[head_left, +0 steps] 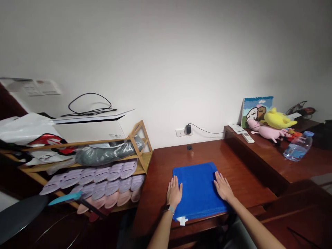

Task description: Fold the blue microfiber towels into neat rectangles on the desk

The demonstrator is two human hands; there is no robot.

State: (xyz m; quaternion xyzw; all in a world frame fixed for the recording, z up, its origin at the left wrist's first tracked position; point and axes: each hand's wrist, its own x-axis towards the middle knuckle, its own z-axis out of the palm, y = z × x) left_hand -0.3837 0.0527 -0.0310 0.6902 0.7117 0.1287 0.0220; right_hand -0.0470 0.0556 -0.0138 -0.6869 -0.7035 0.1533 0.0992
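A blue folded cloth, towel-like and stacked in layers (198, 190), lies flat on the brown wooden desk (155, 197). A white tag (182, 220) sticks out at its near left corner. My left hand (174, 192) rests flat along the cloth's left edge, fingers stretched out, with a watch on the wrist. Along the right edge lies my right hand (223, 186), its fingers straight and slightly spread. Neither hand grips anything.
Left of the desk stands a wooden rack (142, 148) with several slippers (103, 174) and a white box (90, 129). On the raised right surface are a water bottle (298, 147), plush toys (277, 119) and a remote (248, 138). A black plug (188, 129) sits in the wall.
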